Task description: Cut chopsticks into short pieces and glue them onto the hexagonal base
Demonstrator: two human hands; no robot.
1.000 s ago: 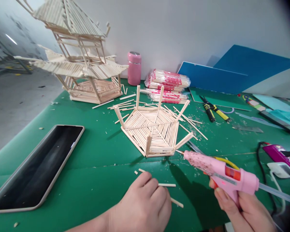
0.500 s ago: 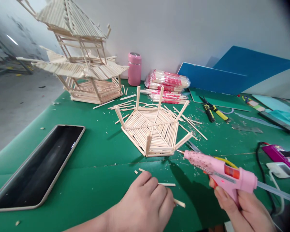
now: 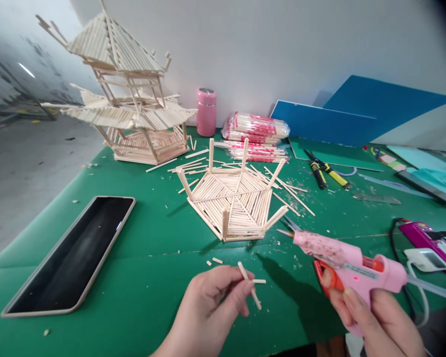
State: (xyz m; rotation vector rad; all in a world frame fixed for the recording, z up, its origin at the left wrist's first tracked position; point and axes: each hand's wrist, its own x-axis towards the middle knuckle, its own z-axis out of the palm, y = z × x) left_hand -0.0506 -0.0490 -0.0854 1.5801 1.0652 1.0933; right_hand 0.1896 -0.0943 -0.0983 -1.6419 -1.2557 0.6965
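Between thumb and fingers, my left hand pinches a short wooden stick, held at a slant above the table. Another short stick shows just behind it, partly hidden by the fingers. My right hand grips a pink hot glue gun, fingers on its orange trigger and nozzle pointing left. The nozzle is apart from the hexagonal stick base, which has upright posts at its corners and stands just beyond my hands. Two small stick offcuts lie in front of the base.
A stick pagoda model stands at the back left, a phone in front of it. Bagged sticks, a pink bottle and blue boards line the wall. Pliers and a purple power strip lie right.
My left hand has turned over and lifted the short stick off the table. The glue gun has drawn back right, its nozzle now away from the base's corner.
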